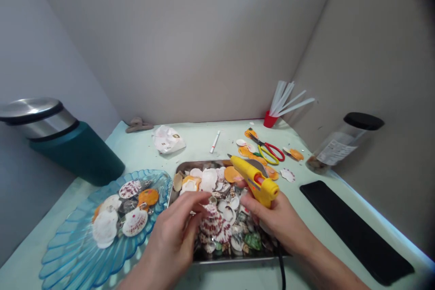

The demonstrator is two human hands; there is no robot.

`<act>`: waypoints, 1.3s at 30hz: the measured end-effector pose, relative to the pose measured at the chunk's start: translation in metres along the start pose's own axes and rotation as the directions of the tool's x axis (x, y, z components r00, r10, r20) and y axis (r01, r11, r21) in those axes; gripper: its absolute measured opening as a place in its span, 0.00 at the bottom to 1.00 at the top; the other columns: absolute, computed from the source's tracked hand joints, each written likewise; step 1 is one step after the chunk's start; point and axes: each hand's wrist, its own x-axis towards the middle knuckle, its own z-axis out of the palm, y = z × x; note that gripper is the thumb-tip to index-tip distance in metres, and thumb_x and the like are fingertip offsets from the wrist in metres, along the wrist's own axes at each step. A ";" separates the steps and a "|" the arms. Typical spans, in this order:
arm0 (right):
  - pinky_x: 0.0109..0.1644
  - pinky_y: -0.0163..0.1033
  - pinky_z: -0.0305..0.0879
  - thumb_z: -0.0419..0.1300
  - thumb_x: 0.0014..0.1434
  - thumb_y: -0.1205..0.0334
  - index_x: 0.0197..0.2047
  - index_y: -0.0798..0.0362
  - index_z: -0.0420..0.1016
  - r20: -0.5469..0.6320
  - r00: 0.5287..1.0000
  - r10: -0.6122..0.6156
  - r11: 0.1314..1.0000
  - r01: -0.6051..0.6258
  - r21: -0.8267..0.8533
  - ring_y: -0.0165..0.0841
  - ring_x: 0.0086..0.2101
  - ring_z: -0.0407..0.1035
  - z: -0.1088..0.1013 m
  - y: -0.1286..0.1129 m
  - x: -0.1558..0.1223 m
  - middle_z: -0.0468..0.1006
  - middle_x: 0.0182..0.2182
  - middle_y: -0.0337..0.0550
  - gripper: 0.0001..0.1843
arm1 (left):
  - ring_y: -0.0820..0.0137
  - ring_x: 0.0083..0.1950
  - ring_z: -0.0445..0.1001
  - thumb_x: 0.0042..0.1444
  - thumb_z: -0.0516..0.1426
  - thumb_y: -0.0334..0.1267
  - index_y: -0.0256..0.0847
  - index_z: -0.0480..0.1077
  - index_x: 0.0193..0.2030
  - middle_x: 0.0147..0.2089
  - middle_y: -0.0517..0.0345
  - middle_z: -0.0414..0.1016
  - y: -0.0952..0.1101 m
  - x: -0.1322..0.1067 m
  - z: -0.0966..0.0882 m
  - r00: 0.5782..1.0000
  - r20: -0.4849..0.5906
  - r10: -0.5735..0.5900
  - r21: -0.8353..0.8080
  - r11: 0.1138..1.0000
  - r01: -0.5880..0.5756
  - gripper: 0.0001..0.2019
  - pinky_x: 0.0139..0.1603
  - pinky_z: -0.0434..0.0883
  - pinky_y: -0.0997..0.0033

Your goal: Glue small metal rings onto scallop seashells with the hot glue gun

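Note:
My right hand is wrapped around a yellow hot glue gun, its nozzle pointing up and to the left. A black cord runs down from beneath that hand. Over the left part of a metal tray, my left hand has its fingers curled toward the thumb in a pinch; whatever sits between the fingertips is too hidden to name. Just by those fingertips are white and maroon striped scallop shells. Many small shells fill the tray, with an orange shell near its far side and a green one near the front.
At left, a blue scalloped glass plate bears several shells, beside a teal bottle. Behind lie a plastic bag and white pen. To the right are scissors, glue sticks in a red cup, a jar and a black strip.

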 end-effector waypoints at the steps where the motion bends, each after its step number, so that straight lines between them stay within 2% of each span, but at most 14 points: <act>1: 0.27 0.34 0.57 0.63 0.53 0.51 0.47 0.55 0.69 0.025 1.000 -0.003 1.000 0.003 0.022 0.26 0.22 0.58 0.003 -0.003 -0.001 0.65 0.24 0.32 0.22 | 0.68 0.39 0.77 0.61 0.48 0.29 0.45 0.63 0.51 0.44 0.52 0.76 0.004 0.001 0.001 0.998 -0.010 -0.056 -0.075 0.996 0.055 0.13 0.39 0.72 0.71; 4: 0.29 0.34 0.59 0.63 0.54 0.55 0.43 0.54 0.69 0.111 0.993 -0.049 0.996 0.040 0.081 0.26 0.24 0.60 0.015 -0.015 -0.006 0.68 0.27 0.33 0.16 | 0.69 0.38 0.76 0.62 0.49 0.33 0.46 0.62 0.53 0.50 0.50 0.72 0.017 0.004 0.004 0.981 -0.018 -0.194 -0.274 0.945 0.181 0.13 0.36 0.73 0.71; 7: 0.34 0.33 0.62 0.64 0.53 0.60 0.38 0.52 0.68 0.163 0.981 -0.102 0.989 0.082 0.126 0.27 0.28 0.63 0.026 -0.026 -0.011 0.69 0.28 0.33 0.11 | 0.69 0.39 0.75 0.61 0.51 0.34 0.46 0.63 0.51 0.53 0.50 0.69 0.026 0.005 0.006 0.972 -0.059 -0.229 -0.382 0.905 0.190 0.12 0.37 0.72 0.71; 11: 0.34 0.32 0.63 0.61 0.55 0.61 0.34 0.51 0.65 0.121 0.978 -0.173 0.984 0.166 0.067 0.27 0.29 0.64 0.035 -0.031 -0.012 0.69 0.28 0.33 0.07 | 0.69 0.42 0.74 0.58 0.56 0.36 0.45 0.65 0.49 0.47 0.53 0.72 0.027 0.007 0.007 0.949 -0.098 -0.301 -0.565 0.801 0.196 0.12 0.39 0.71 0.72; 13: 0.33 0.32 0.63 0.60 0.56 0.62 0.34 0.51 0.65 0.092 0.978 -0.189 0.982 0.188 0.016 0.27 0.28 0.64 0.037 -0.032 -0.010 0.68 0.28 0.32 0.06 | 0.66 0.46 0.73 0.55 0.59 0.38 0.44 0.66 0.48 0.44 0.54 0.73 0.023 0.009 0.006 0.920 -0.066 -0.386 -0.677 0.695 0.243 0.14 0.42 0.72 0.72; 16: 0.33 0.32 0.63 0.61 0.55 0.63 0.35 0.52 0.66 0.055 0.983 -0.175 0.984 0.177 -0.033 0.27 0.28 0.64 0.038 -0.034 -0.006 0.68 0.27 0.32 0.07 | 0.61 0.49 0.73 0.51 0.62 0.42 0.40 0.67 0.47 0.49 0.49 0.73 0.019 0.011 0.003 0.848 0.031 -0.530 -0.792 0.505 0.345 0.18 0.44 0.74 0.65; 18: 0.34 0.33 0.64 0.62 0.54 0.61 0.35 0.53 0.67 0.027 0.983 -0.180 0.983 0.181 -0.033 0.28 0.29 0.66 0.038 -0.036 -0.002 0.70 0.27 0.33 0.08 | 0.60 0.45 0.75 0.50 0.62 0.44 0.38 0.67 0.47 0.48 0.48 0.74 0.019 0.012 0.002 0.811 0.128 -0.570 -0.813 0.407 0.415 0.20 0.40 0.75 0.62; 20: 0.35 0.34 0.65 0.63 0.53 0.60 0.36 0.53 0.68 0.003 0.982 -0.187 0.982 0.187 0.012 0.29 0.30 0.67 0.037 -0.036 0.001 0.72 0.29 0.35 0.09 | 0.62 0.40 0.77 0.51 0.62 0.45 0.38 0.66 0.50 0.42 0.49 0.77 0.019 0.014 0.001 0.805 0.205 -0.557 -0.815 0.359 0.455 0.22 0.38 0.75 0.64; 23: 0.30 0.34 0.63 0.64 0.52 0.59 0.39 0.53 0.71 -0.024 0.991 -0.131 0.983 0.133 0.130 0.28 0.26 0.65 0.036 -0.031 0.005 0.71 0.28 0.35 0.12 | 0.67 0.30 0.77 0.53 0.60 0.45 0.37 0.64 0.54 0.32 0.54 0.78 0.019 0.015 0.002 0.814 0.266 -0.516 -0.824 0.317 0.470 0.24 0.34 0.74 0.68; 26: 0.27 0.32 0.60 0.66 0.51 0.57 0.39 0.53 0.73 -0.058 0.994 -0.093 0.975 0.103 0.195 0.26 0.24 0.61 0.035 -0.024 0.009 0.69 0.27 0.35 0.13 | 0.69 0.25 0.75 0.54 0.59 0.45 0.38 0.63 0.52 0.32 0.55 0.77 0.016 0.016 0.007 0.822 0.302 -0.483 -0.844 0.266 0.467 0.21 0.25 0.73 0.70; 29: 0.27 0.32 0.59 0.67 0.50 0.57 0.34 0.52 0.74 -0.064 0.992 -0.105 0.972 0.116 0.205 0.26 0.24 0.60 0.034 -0.021 0.012 0.70 0.29 0.36 0.10 | 0.71 0.23 0.71 0.55 0.58 0.43 0.39 0.63 0.48 0.32 0.56 0.75 0.012 0.017 0.013 0.837 0.302 -0.456 -0.860 0.249 0.446 0.17 0.19 0.70 0.73; 34: 0.28 0.32 0.59 0.66 0.52 0.57 0.36 0.52 0.73 -0.092 0.992 -0.085 0.962 0.106 0.250 0.25 0.24 0.59 0.032 -0.023 0.013 0.69 0.28 0.34 0.11 | 0.74 0.24 0.69 0.57 0.58 0.40 0.36 0.64 0.43 0.31 0.57 0.74 0.008 0.020 0.015 0.850 0.284 -0.444 -0.873 0.247 0.421 0.12 0.21 0.69 0.76; 37: 0.29 0.31 0.60 0.67 0.52 0.58 0.38 0.52 0.72 -0.076 0.993 -0.090 0.958 0.108 0.265 0.25 0.25 0.62 0.034 -0.022 0.011 0.70 0.28 0.34 0.12 | 0.75 0.23 0.68 0.56 0.59 0.41 0.36 0.64 0.46 0.29 0.58 0.74 0.006 0.022 0.018 0.858 0.289 -0.425 -0.859 0.281 0.428 0.15 0.22 0.67 0.77; 39: 0.28 0.32 0.62 0.66 0.53 0.59 0.41 0.52 0.70 -0.007 0.996 -0.084 0.949 0.082 0.305 0.25 0.23 0.65 0.039 -0.021 0.010 0.70 0.25 0.33 0.14 | 0.76 0.21 0.67 0.54 0.60 0.42 0.35 0.64 0.47 0.25 0.60 0.73 0.005 0.022 0.021 0.870 0.303 -0.388 -0.838 0.326 0.437 0.18 0.22 0.65 0.78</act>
